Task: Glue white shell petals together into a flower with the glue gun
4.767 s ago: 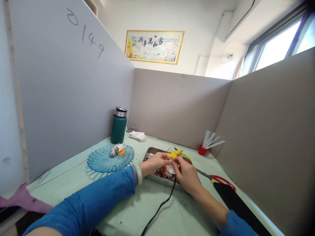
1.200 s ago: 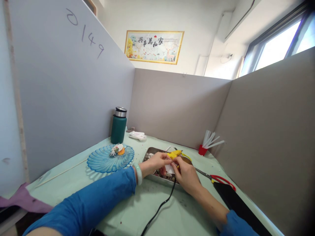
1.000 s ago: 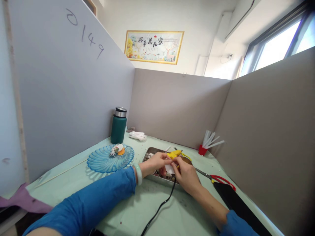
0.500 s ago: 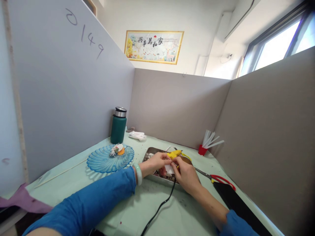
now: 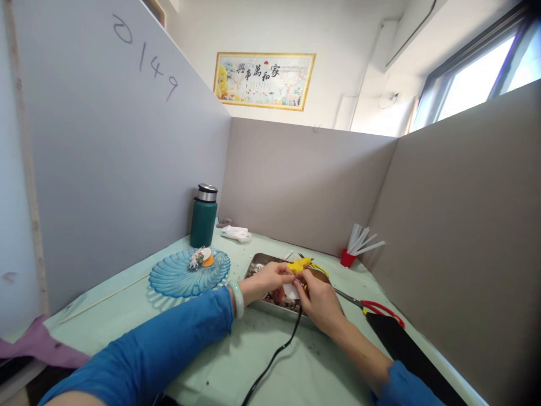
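Observation:
My left hand [image 5: 274, 278] and my right hand [image 5: 318, 294] meet fingertip to fingertip above a metal tray [image 5: 270, 307]. Both are closed in a pinch, and whatever lies between the fingers is too small and covered to name. Small mixed pieces fill the tray, partly hidden under my hands. A white piece [image 5: 291, 291] shows just below my fingertips. Behind the fingers, a yellow glue gun [image 5: 299, 265] rests at the tray, and a black cord [image 5: 274, 358] runs from the tray toward me.
A blue glass plate [image 5: 169, 276] with small ornaments stands left, before a green bottle [image 5: 203, 223]. To the right are red-handled scissors [image 5: 382, 310], a black strip [image 5: 406, 349] and a red cup [image 5: 347, 258] of white sticks. Partition panels [image 5: 308, 180] enclose the table.

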Demonstrator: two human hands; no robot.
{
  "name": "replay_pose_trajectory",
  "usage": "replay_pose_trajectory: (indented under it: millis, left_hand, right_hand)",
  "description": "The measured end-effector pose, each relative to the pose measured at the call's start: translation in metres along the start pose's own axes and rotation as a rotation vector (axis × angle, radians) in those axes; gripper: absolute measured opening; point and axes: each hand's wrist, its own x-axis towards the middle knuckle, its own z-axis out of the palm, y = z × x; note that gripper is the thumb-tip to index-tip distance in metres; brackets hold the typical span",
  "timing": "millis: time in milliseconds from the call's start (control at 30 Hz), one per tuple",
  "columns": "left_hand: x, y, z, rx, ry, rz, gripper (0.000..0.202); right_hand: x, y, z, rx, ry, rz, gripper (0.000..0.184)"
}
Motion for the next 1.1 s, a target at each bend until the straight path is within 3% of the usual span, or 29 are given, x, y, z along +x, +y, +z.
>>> replay_pose_trajectory:
  millis: [1100]
  left_hand:
    - [0.0025,-0.0058,-0.0011,-0.006,-0.016,0.027,0.039]
  right_hand:
    - [-0.0001,0.0012,0.0010,0.001,-0.041,0.007,0.019]
